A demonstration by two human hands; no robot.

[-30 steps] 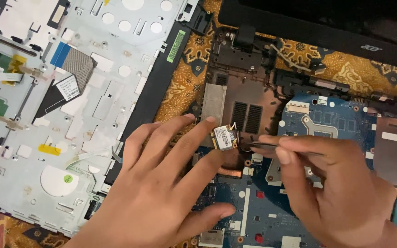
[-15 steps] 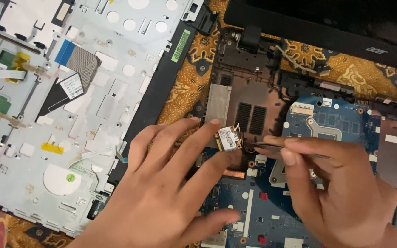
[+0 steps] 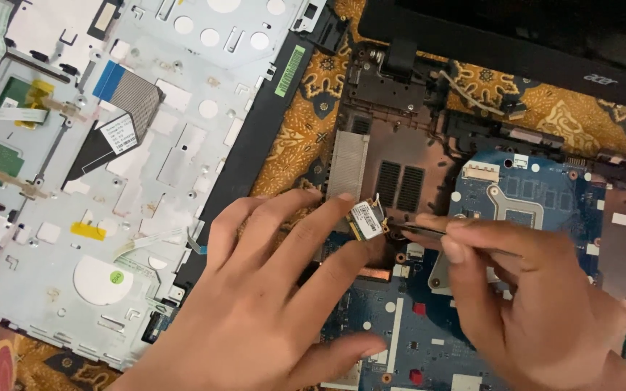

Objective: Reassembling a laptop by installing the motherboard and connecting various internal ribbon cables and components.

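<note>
We hold a small card over the open laptop base.

Our left hand [image 3: 269,289] grips the small wireless card [image 3: 367,219] at its fingertips, tilted, just left of the blue motherboard [image 3: 545,195]. Our right hand [image 3: 537,304] pinches a thin dark tool [image 3: 418,230] whose tip meets the card's right edge. The grey keyboard cover [image 3: 110,181] lies well left of the motherboard, on patterned cloth [image 3: 306,123].

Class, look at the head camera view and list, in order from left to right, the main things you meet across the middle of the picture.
Upturned grey laptop cover → left hand → small wireless card held at its fingertips → thin metal tool → right hand → blue motherboard.
</note>
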